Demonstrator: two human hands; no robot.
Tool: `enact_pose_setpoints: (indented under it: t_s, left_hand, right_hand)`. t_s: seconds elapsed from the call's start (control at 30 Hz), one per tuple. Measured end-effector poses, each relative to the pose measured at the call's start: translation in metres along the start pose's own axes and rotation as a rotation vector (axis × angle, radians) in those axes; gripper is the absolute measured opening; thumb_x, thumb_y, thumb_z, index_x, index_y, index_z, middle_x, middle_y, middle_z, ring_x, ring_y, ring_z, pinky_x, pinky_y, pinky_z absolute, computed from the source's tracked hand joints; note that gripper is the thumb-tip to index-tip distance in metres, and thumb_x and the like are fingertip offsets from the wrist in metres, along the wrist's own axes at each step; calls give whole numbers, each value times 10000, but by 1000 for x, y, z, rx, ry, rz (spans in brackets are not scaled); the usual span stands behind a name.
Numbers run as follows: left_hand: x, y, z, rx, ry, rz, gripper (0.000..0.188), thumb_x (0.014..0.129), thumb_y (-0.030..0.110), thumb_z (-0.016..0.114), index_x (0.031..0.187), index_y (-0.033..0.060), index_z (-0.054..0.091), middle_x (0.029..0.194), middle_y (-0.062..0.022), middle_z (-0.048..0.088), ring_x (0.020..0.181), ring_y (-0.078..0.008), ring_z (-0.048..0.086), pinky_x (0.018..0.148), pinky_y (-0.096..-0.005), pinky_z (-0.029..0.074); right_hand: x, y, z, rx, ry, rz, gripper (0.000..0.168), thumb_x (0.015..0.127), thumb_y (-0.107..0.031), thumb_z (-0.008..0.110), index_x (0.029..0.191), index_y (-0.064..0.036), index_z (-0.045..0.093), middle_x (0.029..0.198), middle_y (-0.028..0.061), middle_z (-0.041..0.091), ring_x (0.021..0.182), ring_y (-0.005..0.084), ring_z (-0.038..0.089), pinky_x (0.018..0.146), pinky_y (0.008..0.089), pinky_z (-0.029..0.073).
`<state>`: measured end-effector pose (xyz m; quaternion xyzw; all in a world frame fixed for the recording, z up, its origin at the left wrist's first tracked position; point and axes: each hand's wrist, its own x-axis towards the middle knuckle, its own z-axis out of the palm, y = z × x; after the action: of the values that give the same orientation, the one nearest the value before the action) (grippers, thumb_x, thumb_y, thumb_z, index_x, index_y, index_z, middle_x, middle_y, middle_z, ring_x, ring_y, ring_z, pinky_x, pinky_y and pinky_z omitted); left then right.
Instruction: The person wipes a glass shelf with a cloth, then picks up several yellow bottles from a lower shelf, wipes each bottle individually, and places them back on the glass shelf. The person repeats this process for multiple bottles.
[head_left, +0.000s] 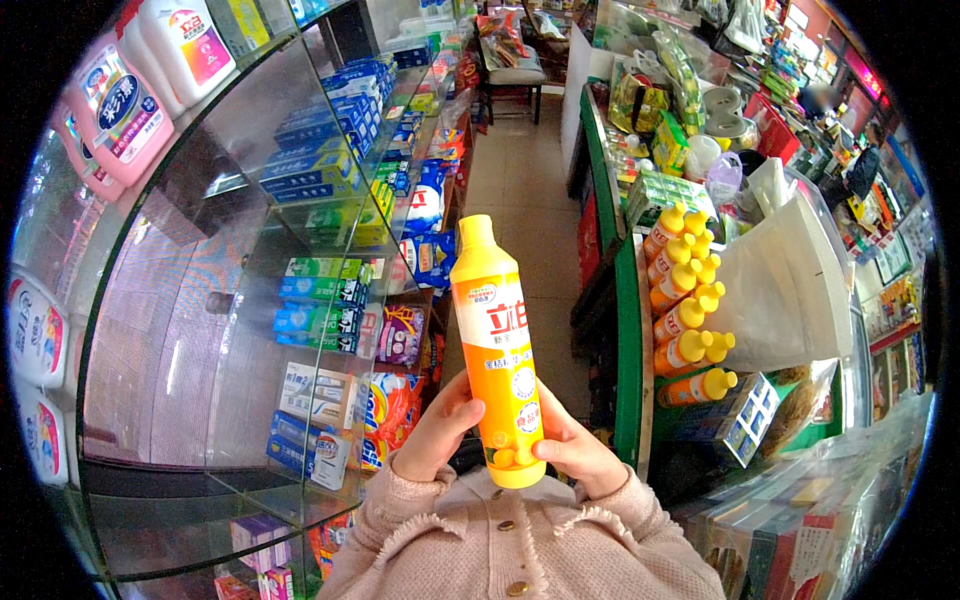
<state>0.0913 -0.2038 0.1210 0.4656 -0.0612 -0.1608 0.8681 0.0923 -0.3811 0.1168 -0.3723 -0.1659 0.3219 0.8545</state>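
Observation:
A yellow plastic bottle of dish detergent, with an orange and white label bearing writing, is held almost upright in front of my chest, its cap at the top. My left hand grips its lower left side, thumb across the front edge. On the lower right side my right hand holds it too, thumb near the printed fruit. Most of the fingers are hidden behind the bottle. Similar yellow-capped bottles stand in rows on the green-edged counter to my right.
At left is a glass display case with toothpaste boxes and, on top, laundry detergent jugs. A tiled aisle leads to a chair. On the right, a white plastic bag stands beside the bottles; a person is farther back.

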Motion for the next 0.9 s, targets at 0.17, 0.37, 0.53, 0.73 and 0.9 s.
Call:
enact_pose_setpoints:
  t_s: [0.17, 0.37, 0.53, 0.73, 0.9]
  left_hand:
    - [-1, -4, -8, -23, -25, -36, 540, 846, 292, 554, 1265, 17, 355, 1212, -61, 469, 1122, -151, 435, 969, -302, 305]
    - [6, 5, 1, 118, 119, 210, 622, 847, 194, 560, 1337, 10, 224, 1272, -88, 398, 1125, -187, 432, 958, -309, 333]
    - [4, 11, 8, 139, -9, 129, 688, 811, 171, 612, 1340, 1, 206, 1249, -107, 401, 1138, -194, 420, 955, -317, 345]
    - [7, 10, 14, 88, 53, 128, 625, 803, 107, 602, 1307, -7, 250, 1255, -100, 401, 1168, -174, 399, 968, -308, 334]
    - [7, 7, 15, 34, 106, 116, 595, 782, 64, 612, 1280, 4, 290, 1229, -87, 426, 1148, -173, 418, 970, -310, 333]
  right_hand:
    - [-2, -1, 4, -25, 39, -21, 882, 764, -158, 652, 1384, -61, 32, 1342, 89, 301, 1223, 182, 331, 994, 332, 280]
    - [-5, 13, 5, -475, 264, -210, 865, 750, -96, 658, 1366, 3, 58, 1282, 130, 370, 1179, 205, 381, 956, 323, 319]
    - [-8, 23, 0, -945, 484, -370, 894, 681, -122, 720, 1335, 48, 135, 1101, 159, 486, 1032, 275, 472, 891, 354, 364]
    - [-4, 22, -2, -1364, 537, -479, 912, 605, -174, 765, 1292, 58, 212, 1055, 185, 486, 944, 332, 488, 829, 398, 369]
    - [-3, 18, 3, -1549, 553, -536, 875, 595, -199, 762, 1269, 52, 264, 1060, 189, 482, 946, 343, 480, 852, 433, 339]
